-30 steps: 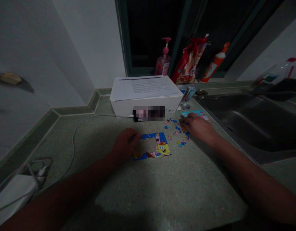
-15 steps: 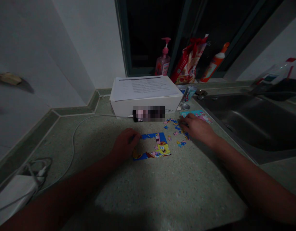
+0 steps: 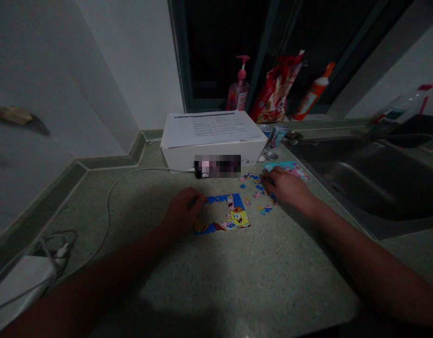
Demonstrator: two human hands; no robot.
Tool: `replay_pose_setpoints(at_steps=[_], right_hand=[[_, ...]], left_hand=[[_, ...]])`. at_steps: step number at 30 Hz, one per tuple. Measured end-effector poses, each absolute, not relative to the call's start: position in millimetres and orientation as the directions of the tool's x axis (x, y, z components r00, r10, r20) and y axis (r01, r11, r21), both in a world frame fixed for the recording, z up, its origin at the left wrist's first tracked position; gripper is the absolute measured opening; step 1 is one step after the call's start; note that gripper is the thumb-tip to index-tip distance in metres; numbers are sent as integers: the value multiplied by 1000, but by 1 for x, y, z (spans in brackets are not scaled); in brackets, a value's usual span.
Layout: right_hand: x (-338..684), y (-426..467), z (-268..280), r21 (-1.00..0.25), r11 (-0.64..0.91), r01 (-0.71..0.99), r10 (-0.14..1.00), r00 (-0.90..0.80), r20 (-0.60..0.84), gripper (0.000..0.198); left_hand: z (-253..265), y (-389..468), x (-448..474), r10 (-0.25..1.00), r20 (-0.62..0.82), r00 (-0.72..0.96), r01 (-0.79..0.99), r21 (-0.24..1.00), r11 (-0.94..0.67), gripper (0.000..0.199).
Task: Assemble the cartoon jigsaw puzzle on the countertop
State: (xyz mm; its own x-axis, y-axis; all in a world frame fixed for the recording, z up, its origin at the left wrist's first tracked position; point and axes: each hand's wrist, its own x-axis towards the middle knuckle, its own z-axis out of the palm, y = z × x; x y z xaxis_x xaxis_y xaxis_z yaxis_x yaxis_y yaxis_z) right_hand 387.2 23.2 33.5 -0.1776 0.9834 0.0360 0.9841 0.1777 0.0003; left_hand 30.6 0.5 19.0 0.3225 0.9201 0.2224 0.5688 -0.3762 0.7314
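A cartoon jigsaw puzzle (image 3: 239, 217), joined along its blue top, right side and bottom, lies on the counter around a bare middle. My left hand (image 3: 183, 209) rests over its left edge, thumb a little apart from the fingers, and hides that side. Loose puzzle pieces (image 3: 258, 194) are scattered to the right of the puzzle. Among their right-hand ones is my right hand (image 3: 285, 184), its fingers bent down and close together. Whatever is at its fingertips is too dark and small to make out. Just behind that hand lies a light-blue picture card (image 3: 297, 169), partly covered.
A white box (image 3: 212, 141) with printed paper on top stands behind the puzzle, a blurred-out device (image 3: 218, 166) against its front. A can (image 3: 277, 136) stands beside it. On the right is a steel sink (image 3: 371, 173). A white cable (image 3: 107, 211) runs along the left.
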Motion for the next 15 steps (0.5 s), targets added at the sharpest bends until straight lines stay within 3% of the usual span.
replay_pose_setpoints(at_steps=[15], right_hand=[[392,32,31,-96,112,989,993,-109,34,31]], left_hand=[[12,4,30,914,242,324,583,710,-395,24]])
